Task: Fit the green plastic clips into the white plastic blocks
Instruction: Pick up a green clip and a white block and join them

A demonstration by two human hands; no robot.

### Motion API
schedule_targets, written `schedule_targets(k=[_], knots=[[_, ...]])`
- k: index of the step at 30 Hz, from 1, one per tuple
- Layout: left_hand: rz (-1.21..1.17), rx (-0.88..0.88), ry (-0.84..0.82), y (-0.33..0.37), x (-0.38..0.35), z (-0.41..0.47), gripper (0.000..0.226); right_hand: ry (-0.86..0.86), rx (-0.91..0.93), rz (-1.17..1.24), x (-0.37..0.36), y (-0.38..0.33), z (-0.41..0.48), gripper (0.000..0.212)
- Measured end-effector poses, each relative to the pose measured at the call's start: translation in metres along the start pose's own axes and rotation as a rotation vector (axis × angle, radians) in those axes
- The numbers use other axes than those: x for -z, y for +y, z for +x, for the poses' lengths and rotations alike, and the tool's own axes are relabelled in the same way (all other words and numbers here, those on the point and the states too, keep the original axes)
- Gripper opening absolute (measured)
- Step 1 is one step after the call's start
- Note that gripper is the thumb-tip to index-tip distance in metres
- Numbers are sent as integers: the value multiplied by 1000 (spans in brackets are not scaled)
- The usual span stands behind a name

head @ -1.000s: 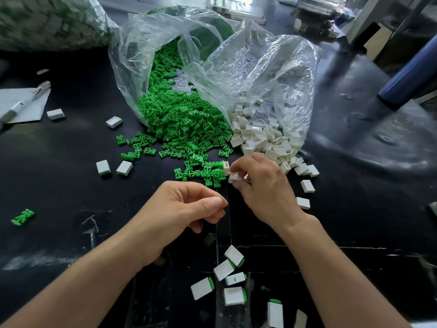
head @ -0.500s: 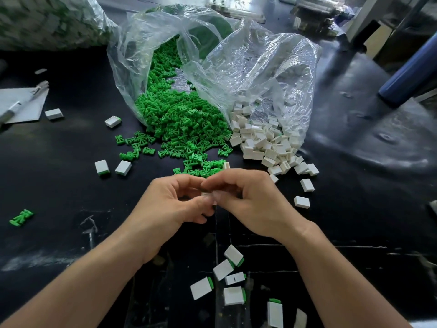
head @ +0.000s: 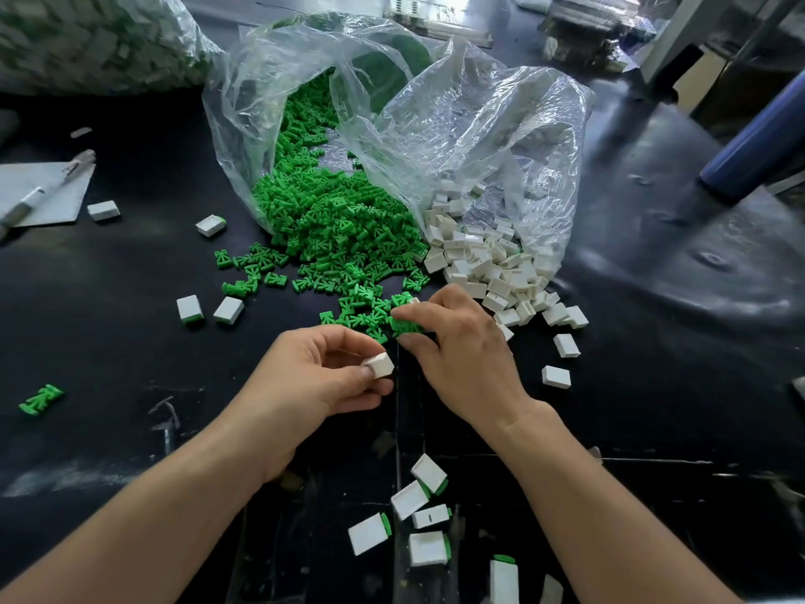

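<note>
Pinching one white block (head: 380,365) between thumb and fingertips of the left hand (head: 318,377), over the black table (head: 109,342), pretty much dead centre. Reaching with the right hand (head: 457,355) into the near edge of the green clips (head: 335,228) heap, thumb and forefinger closed on a green clip (head: 407,325); can't tell if it's lifted clear of the rest. Just right of that hand, spilling out of a clear bag (head: 501,124): loose white blocks (head: 488,263). Down between the forearms, a handful of finished blocks (head: 429,473) with green ends showing. Off to the far left, a pen (head: 32,198) lying on some paper (head: 74,198).
</note>
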State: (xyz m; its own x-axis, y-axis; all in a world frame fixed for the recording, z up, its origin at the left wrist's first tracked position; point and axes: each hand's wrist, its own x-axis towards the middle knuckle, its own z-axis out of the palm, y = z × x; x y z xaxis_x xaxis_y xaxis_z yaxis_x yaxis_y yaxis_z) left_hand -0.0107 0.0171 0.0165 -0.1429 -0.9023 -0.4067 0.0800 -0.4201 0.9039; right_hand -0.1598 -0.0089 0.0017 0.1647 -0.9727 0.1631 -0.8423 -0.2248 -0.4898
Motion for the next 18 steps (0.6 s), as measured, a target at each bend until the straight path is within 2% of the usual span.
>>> schedule_targets(k=[6,10,15,18], knots=[[28,-25,-8,0,2,-1,14,44,-21,154,7,7,-3,18],[69,-80,-1,2,4,-2,21,52,-89,333,11,9,-2,16],[67,-119,11,2,3,-2,23,1,-118,613,18,6,-3,34],[103,-137,31,2,3,-1,24,-34,-94,666,22,1,-5,39]])
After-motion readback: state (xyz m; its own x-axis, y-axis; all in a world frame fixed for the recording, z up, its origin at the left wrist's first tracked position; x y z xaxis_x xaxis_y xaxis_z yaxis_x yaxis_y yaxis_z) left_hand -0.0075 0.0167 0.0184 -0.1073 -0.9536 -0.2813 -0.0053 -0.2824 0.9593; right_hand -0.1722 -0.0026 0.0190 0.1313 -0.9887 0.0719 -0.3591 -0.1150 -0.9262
